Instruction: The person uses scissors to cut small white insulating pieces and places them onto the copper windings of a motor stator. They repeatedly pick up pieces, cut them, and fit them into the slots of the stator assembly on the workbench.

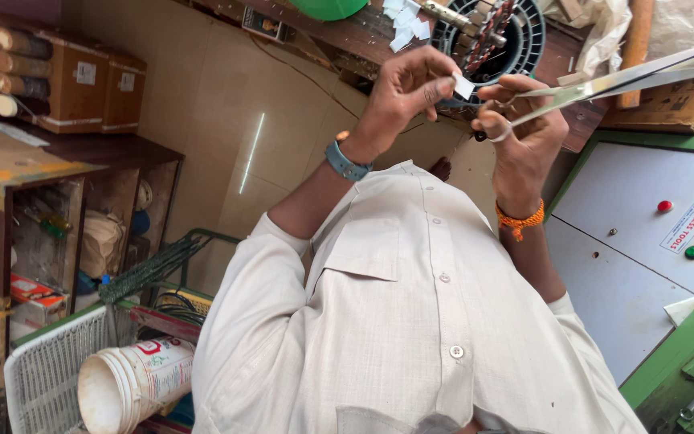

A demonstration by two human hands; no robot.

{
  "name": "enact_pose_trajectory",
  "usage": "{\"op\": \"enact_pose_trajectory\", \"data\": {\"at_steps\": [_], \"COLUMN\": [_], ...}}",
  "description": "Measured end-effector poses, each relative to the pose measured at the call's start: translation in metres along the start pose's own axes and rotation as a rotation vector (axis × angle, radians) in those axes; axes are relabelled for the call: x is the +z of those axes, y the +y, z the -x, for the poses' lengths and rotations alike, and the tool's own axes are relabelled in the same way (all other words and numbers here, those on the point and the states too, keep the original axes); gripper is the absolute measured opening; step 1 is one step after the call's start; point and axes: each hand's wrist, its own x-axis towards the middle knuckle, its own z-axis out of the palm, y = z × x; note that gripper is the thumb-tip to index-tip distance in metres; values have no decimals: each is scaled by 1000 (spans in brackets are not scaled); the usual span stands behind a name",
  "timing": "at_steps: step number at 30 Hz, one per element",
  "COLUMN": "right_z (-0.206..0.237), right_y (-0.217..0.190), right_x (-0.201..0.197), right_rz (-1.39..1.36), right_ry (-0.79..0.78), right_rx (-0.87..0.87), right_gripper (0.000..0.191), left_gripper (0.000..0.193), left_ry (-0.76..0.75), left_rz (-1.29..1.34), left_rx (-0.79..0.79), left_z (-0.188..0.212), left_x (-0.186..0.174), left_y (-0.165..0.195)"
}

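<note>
Left hand (407, 84) pinches a white paper piece (463, 85) beside the scissors (604, 84) in the right hand (520, 133).

Single head-worn view, looking steeply down own chest, close on hands, floor beyond

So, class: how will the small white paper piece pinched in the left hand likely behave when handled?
The paper piece looks thin, so it is probably very light and floppy. The left hand holds it by fingertips alone, which suggests almost no weight. Beside the scissors in the right hand, it would likely bend or tear easily.
</note>
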Motion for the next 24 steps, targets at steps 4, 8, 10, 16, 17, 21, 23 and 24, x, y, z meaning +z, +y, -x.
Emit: {"op": "enact_pose_trajectory", "data": {"at_steps": [4, 8, 10, 16, 17, 21, 23, 24], "right_z": [-6, -8, -10, -11, -11, -9, -9, -8], "right_y": [0, -1, -2, -12, -14, -18, -18, -17], "right_x": [2, -3, -5, -4, -5, -8, -11, -13], "right_rz": [66, 26, 45, 167, 202, 358, 330, 295], "right_ry": [49, 24, 5, 55, 55, 9, -4, -8], "right_rx": [17, 60, 46, 37, 37, 19, 28, 32], "right_gripper": [43, 39, 41, 35, 33, 26, 25, 26], "left_gripper": [14, 21, 24, 20, 21, 18, 14, 14], "left_ry": [13, 32, 26, 24, 31, 17, 13, 19], "left_rz": [-17, -125, -146, -308, -346, -470, -500, -504], "left_rx": [-70, -80, -91, -53, 13, 166, 168, 159], "left_z": [4, 3, 1, -6, -6, -9, -9, -9], "left_x": [15, 19, 21, 29, 31, 33, 32, 31], "left_y": [-7, -5, -4, 4, 6, 13, 15, 15]}}
